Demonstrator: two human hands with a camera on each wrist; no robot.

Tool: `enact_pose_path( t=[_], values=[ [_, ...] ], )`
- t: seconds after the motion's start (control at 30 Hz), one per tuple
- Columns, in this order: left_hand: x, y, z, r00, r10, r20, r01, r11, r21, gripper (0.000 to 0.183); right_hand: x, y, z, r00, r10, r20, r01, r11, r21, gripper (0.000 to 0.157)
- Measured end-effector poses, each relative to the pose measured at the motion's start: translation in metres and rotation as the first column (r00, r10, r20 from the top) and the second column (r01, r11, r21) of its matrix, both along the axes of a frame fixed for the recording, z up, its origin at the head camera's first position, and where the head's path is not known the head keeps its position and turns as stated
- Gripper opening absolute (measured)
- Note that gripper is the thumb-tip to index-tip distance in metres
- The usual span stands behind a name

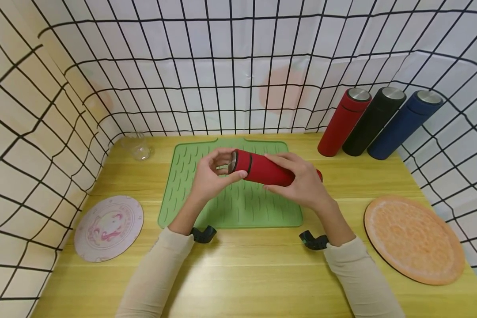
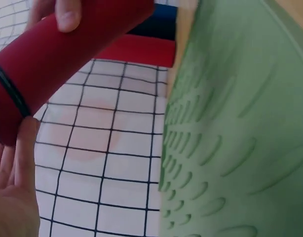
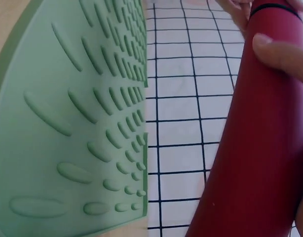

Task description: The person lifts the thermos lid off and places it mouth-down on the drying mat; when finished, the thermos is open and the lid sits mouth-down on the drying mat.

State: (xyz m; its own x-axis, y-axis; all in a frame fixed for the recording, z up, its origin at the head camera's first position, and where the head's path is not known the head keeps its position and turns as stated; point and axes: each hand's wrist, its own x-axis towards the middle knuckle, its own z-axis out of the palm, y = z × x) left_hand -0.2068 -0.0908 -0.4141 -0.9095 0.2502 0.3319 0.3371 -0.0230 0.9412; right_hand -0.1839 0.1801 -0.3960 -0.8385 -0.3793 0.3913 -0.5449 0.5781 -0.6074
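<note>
A red thermos flask (image 1: 269, 170) with a silver-topped cap is held nearly level above a green ridged mat (image 1: 238, 214), its cap end to the left. My left hand (image 1: 210, 176) is at the cap end, the thumb on the red side and the fingers around the far side. My right hand (image 1: 305, 180) grips the body near the base from the right. In the left wrist view the flask (image 2: 53, 54) shows a black ring by the left fingertip. The right wrist view has a right-hand digit lying along the flask (image 3: 255, 148).
Red (image 1: 342, 126), black (image 1: 371, 126) and blue flasks (image 1: 401, 128) stand at the back right. A clear glass (image 1: 137, 148) is at the back left. Round mats lie at the sides, one pink-white (image 1: 107, 229), one orange (image 1: 415, 240). Black wire mesh (image 1: 242, 84) encloses the table.
</note>
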Motion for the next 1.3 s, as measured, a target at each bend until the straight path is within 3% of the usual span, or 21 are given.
enact_pose_path(
  t=[0.07,0.17,0.27,0.33,0.4,0.53,0.6,0.7,0.83,0.93,1.0,1.1,1.17,1.23,1.3],
  values=[
    [-0.0005,0.0013,-0.001,1.0,0.011,0.0,-0.011,1.0,0.0,0.067,-0.0002,-0.0002,0.0,1.0,-0.015,-0.022,0.015,1.0,0.012,0.074],
    [-0.0026,0.0006,-0.001,0.99,-0.125,-0.066,0.127,0.991,0.033,0.075,-0.001,0.0011,-0.0005,1.0,-0.013,-0.021,0.012,1.0,-0.01,0.073],
    [-0.0044,-0.0017,0.0008,0.946,-0.287,-0.149,0.3,0.951,0.07,0.078,-0.0017,0.0033,-0.0005,1.0,-0.001,-0.008,0.001,0.999,-0.037,0.072],
    [-0.0043,-0.0032,0.0022,0.926,-0.335,-0.174,0.354,0.931,0.09,0.075,-0.0018,0.0043,-0.0003,1.0,0.007,0.001,-0.006,0.999,-0.047,0.072],
    [-0.0035,-0.0042,0.0031,0.935,-0.318,-0.157,0.336,0.936,0.108,0.07,-0.0016,0.0045,0.0,1.0,0.009,0.006,-0.009,0.999,-0.047,0.072],
    [-0.0025,-0.0025,0.0026,0.984,-0.164,-0.072,0.17,0.981,0.097,0.061,-0.0015,0.0039,0.0008,1.0,0.006,0.015,-0.005,0.999,-0.043,0.072],
    [-0.0029,-0.001,0.0021,0.994,-0.101,-0.05,0.105,0.991,0.079,0.063,-0.0015,0.0036,0.0011,1.0,0.002,0.013,-0.002,0.999,-0.043,0.071],
    [-0.0038,-0.0004,0.002,0.985,-0.151,-0.078,0.157,0.985,0.067,0.076,-0.0019,0.0039,0.0011,1.0,-0.001,0.004,0.001,0.999,-0.046,0.071],
    [-0.0051,-0.0026,0.0025,0.935,-0.324,-0.145,0.339,0.936,0.096,0.082,-0.002,0.0053,0.0007,1.0,-0.003,-0.001,0.003,0.999,-0.047,0.071],
    [-0.0053,-0.0034,0.0025,0.916,-0.37,-0.155,0.39,0.911,0.13,0.078,-0.0017,0.0065,0.0007,1.0,-0.002,0.005,0.002,0.999,-0.052,0.071],
    [-0.0043,-0.0033,0.0021,0.933,-0.333,-0.132,0.351,0.925,0.146,0.073,-0.0015,0.0064,0.001,1.0,0.002,0.01,-0.001,0.998,-0.057,0.072],
    [-0.0036,-0.0011,-0.0011,0.979,-0.189,-0.077,0.198,0.97,0.141,0.069,-0.0008,0.0052,0.0011,1.0,0.002,0.011,-0.001,0.998,-0.058,0.072],
    [-0.0035,0.0007,-0.0032,0.994,-0.102,-0.049,0.108,0.987,0.12,0.075,-0.0007,0.0047,0.0008,1.0,0.001,0.009,-0.001,0.999,-0.054,0.072],
    [-0.0045,0.0013,-0.005,0.994,-0.089,-0.058,0.094,0.992,0.088,0.083,-0.0006,0.0047,0.0004,1.0,-0.001,0.004,0.002,0.999,-0.049,0.071],
    [-0.0056,0.0011,-0.0043,0.983,-0.157,-0.097,0.164,0.984,0.07,0.088,-0.0007,0.0055,-0.0001,1.0,-0.003,0.001,0.003,0.999,-0.05,0.071]
  ],
)
